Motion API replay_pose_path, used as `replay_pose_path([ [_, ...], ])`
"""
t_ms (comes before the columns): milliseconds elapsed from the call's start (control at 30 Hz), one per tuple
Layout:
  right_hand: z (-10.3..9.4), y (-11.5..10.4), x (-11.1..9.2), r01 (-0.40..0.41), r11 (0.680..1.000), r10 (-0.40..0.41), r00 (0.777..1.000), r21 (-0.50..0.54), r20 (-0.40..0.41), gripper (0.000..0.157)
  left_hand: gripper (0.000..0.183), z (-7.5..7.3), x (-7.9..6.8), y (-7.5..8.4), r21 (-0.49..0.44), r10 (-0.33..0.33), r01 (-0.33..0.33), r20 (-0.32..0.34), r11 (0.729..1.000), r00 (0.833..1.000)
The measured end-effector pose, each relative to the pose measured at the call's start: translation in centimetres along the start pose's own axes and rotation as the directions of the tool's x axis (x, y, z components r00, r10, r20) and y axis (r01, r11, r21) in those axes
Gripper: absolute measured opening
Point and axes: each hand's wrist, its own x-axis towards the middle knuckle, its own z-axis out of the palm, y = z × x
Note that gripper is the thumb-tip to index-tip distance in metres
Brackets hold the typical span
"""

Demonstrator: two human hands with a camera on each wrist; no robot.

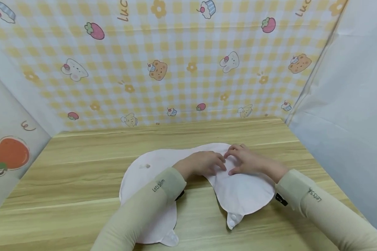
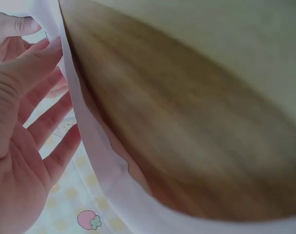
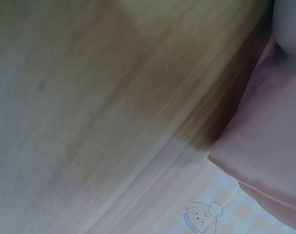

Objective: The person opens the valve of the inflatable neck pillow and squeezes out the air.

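Observation:
A pale pink U-shaped cloth bib (image 1: 238,195) lies on the wooden table, its curve toward the back wall and its two ends toward me. Each end has a small tab; round snaps show on the right one. My left hand (image 1: 204,163) is at the inner edge of the curve, fingers loosely bent and spread. In the left wrist view its thumb (image 2: 38,63) and fingertips meet the bib's edge (image 2: 96,141). My right hand (image 1: 246,161) rests on the right part, thumb and fingers spread apart. The right wrist view shows the cloth (image 3: 269,126) but hides the fingers.
The wooden table (image 1: 81,164) extends around the bib. A yellow checked cloth wall (image 1: 182,52) with cartoon prints stands behind it. White sheets hang on the left and right (image 1: 348,104). A small mark (image 1: 147,166) shows on the bib's left part.

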Motion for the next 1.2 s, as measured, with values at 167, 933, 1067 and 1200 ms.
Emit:
replay_pose_path([
  [167,0.1,0.4,0.0,0.012,1.000,-0.012,1.000,-0.002,0.008,0.057,0.032,0.0,-0.4,0.1,0.031,-0.048,0.047,0.038,0.998,0.998],
  [933,-0.6,-0.4,0.7,0.012,0.994,0.003,0.991,-0.110,0.137,0.077,0.041,-0.1,-2.4,-2.0,0.031,-0.152,0.152,-0.017,0.988,0.988],
  [1067,-0.8,-0.6,0.8,0.003,0.992,0.018,0.987,-0.124,0.163,0.079,0.042,-0.1,-2.8,-2.3,0.040,-0.165,0.165,-0.012,0.986,0.986],
  [1200,-1.2,-0.8,0.8,0.018,0.989,0.006,0.988,-0.148,0.157,0.071,0.037,-0.5,-3.1,-2.4,0.042,-0.127,0.128,-0.029,0.991,0.991],
])
